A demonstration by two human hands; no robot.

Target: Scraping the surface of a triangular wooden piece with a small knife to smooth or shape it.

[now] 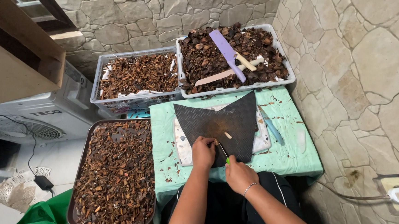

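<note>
My left hand [204, 152] rests on the near edge of a black ribbed rubber mat [218, 120], fingers curled over a small brown piece. My right hand [238, 173] grips a small knife with a green handle [223, 153], its blade pointing up toward my left fingers. A small pale sliver [228, 135] lies on the mat just beyond the blade. The mat lies on a white cutting board [262, 140] on a low table covered in light green cloth [285, 153].
A dark tray [77, 179] heaped with brown chopped pieces sits at left. Two grey plastic baskets of brown dried pieces stand behind [97, 81] [278, 42]; the right one carries a purple knife [227, 52] and wooden-handled blades. A blue-handled tool [271, 127] lies right of the board. Stone wall at right.
</note>
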